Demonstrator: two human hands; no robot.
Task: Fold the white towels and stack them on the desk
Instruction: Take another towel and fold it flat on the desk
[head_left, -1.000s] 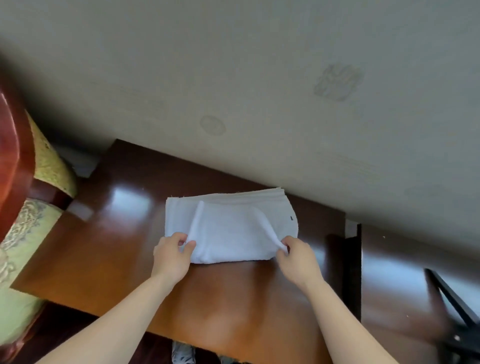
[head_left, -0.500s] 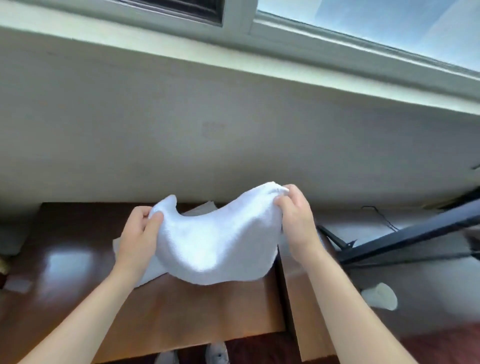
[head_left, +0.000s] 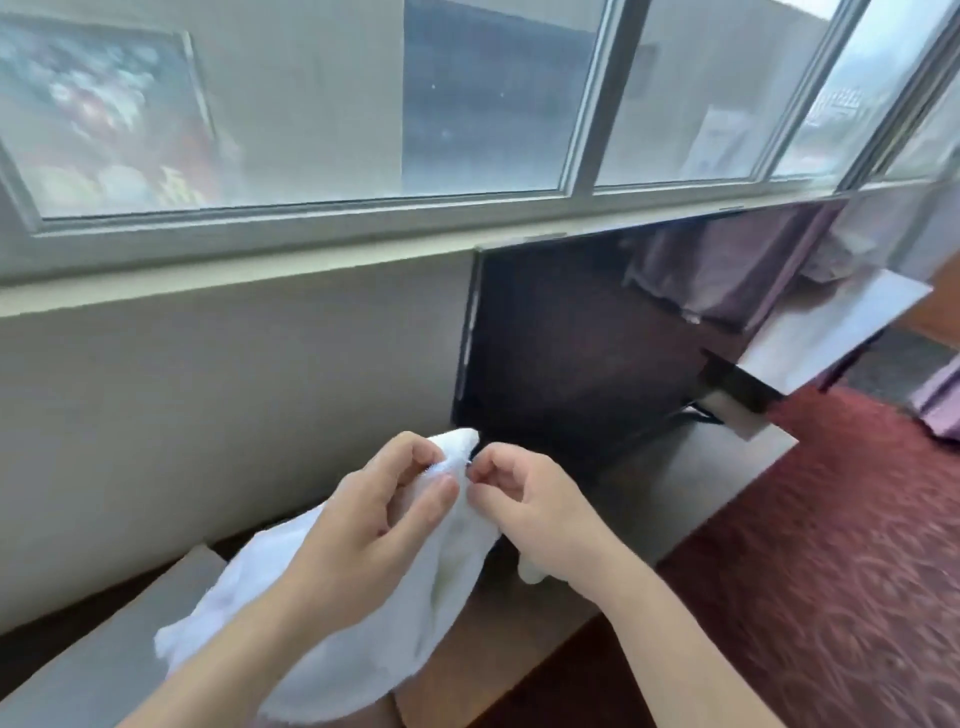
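A white towel (head_left: 415, 618) hangs bunched in the air above the wooden desk (head_left: 93, 670). My left hand (head_left: 363, 535) grips its upper part, with a towel corner poking out above the fingers. My right hand (head_left: 535, 509) pinches the towel's edge right beside the left hand, fingers curled. Most of the cloth drapes below and behind my left forearm. The stack of towels seen earlier on the desk is out of sight.
A dark flat screen (head_left: 597, 343) stands on the desk just behind my hands, against the wall under a wide window (head_left: 467, 104). Red patterned carpet (head_left: 831, 545) covers the floor to the right.
I lifted the top towel off the stack on the desk and brought my hands together on one corner. The view swung up and to the right, toward the window and screen.
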